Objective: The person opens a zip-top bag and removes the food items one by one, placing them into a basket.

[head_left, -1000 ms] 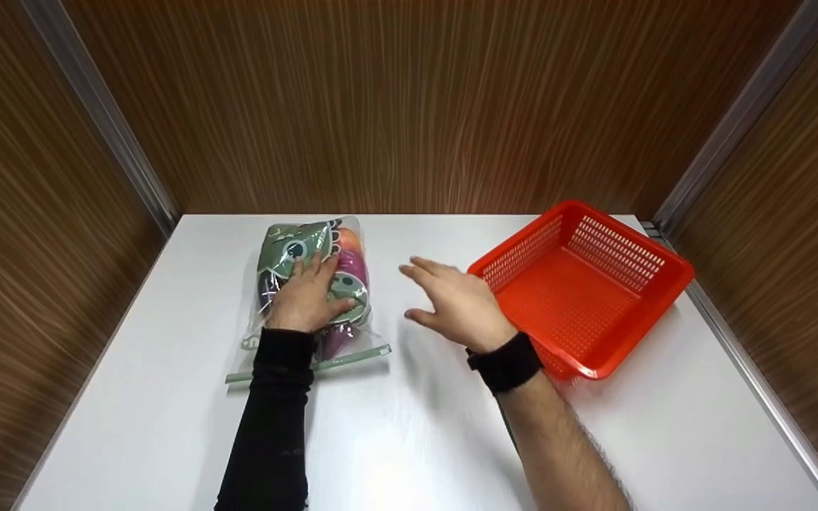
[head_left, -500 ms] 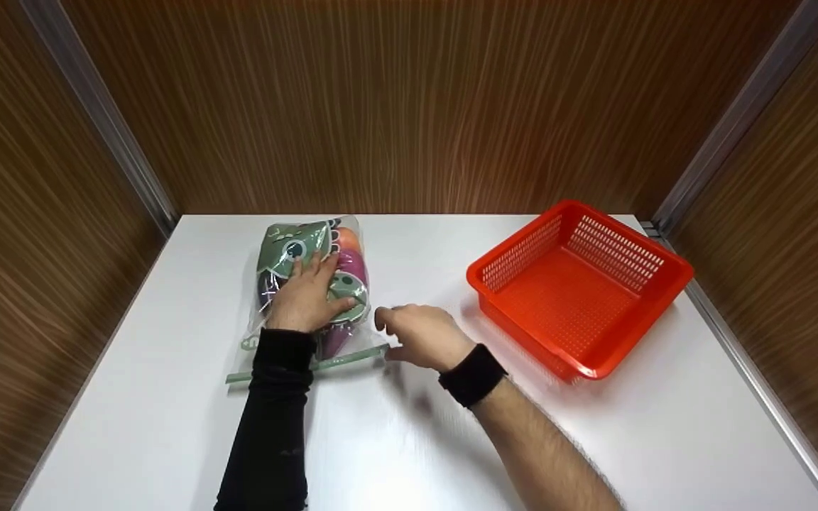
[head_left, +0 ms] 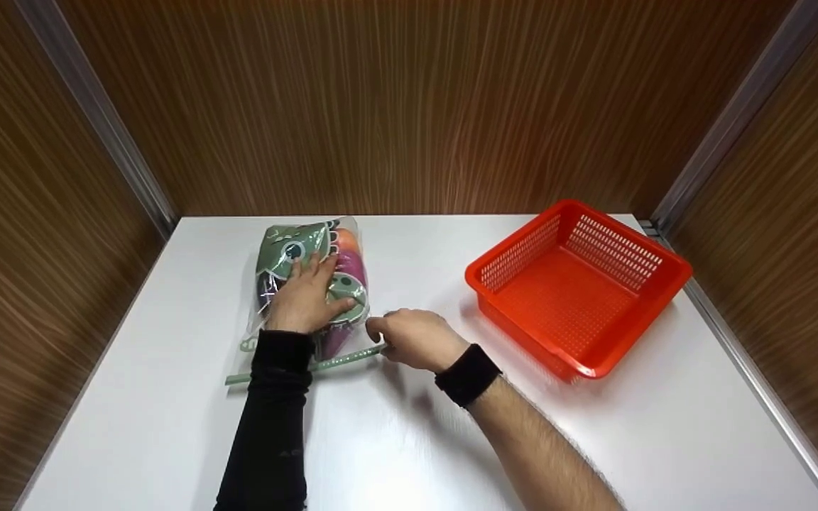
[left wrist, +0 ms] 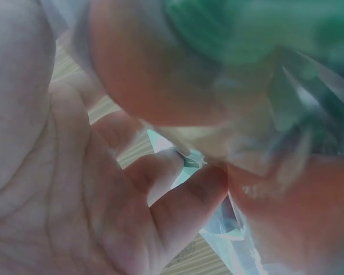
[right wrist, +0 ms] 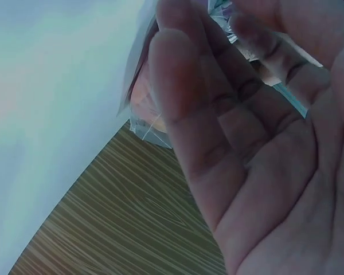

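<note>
A clear zip bag (head_left: 344, 245) with green printed patches and orange and purple items inside lies on the white table (head_left: 409, 440), left of centre. My left hand (head_left: 306, 294), in a black sleeve, rests flat on top of the bag with straight fingers. My right hand (head_left: 405, 335) sits at the bag's near right corner, fingers curled at the right end of the green zip strip (head_left: 338, 360). In the left wrist view my palm (left wrist: 57, 189) lies against the bag (left wrist: 264, 69). In the right wrist view the strip (right wrist: 292, 100) runs behind my curled fingers (right wrist: 206, 114).
An orange plastic basket (head_left: 579, 369), with nothing in it, stands at the table's right side, turned at an angle. Wood-grain walls close in the table at the back and both sides.
My right hand has come from beside the basket, left and toward me, down to the right end of the zip strip, and its fingers have curled. The left hand and bag stayed put.
</note>
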